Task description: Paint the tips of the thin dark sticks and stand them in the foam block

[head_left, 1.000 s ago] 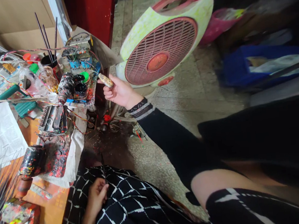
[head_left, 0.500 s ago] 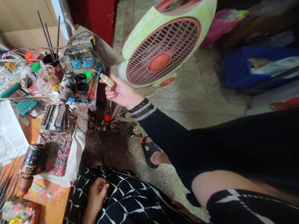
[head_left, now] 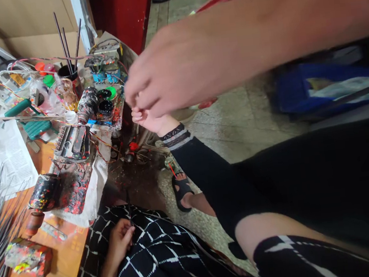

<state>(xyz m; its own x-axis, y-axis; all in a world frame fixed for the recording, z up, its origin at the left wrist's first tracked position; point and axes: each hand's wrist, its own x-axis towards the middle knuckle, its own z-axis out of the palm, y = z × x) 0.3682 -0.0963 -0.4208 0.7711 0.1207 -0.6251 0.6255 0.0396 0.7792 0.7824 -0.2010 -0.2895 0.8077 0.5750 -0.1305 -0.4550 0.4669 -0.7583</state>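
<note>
Head view, right hand (head_left: pixel 176 64): fingers (head_left: pixel 142 94) pressed together over a co-worker's hand (head_left: pixel 147 120), right of the paint-spattered surface (head_left: pixel 66 270); anything held hidden.
Left hand (head_left: pixel 118 241): fingers (head_left: pixel 124 234) pinching a thin dark rod (head_left: pixel 129 209), just right of surface.

soft, even indoor light, fairly bright, with no source in view and no hard glare. only faint, diffuse shadows under the clutter on the bench (head_left: pixel 67 276). heavy motion blur across the hand (head_left: pixel 170 69) at the top. soft focus on the blue bin (head_left: pixel 318 81) at right, with wide-angle bending toward the edges.
</note>
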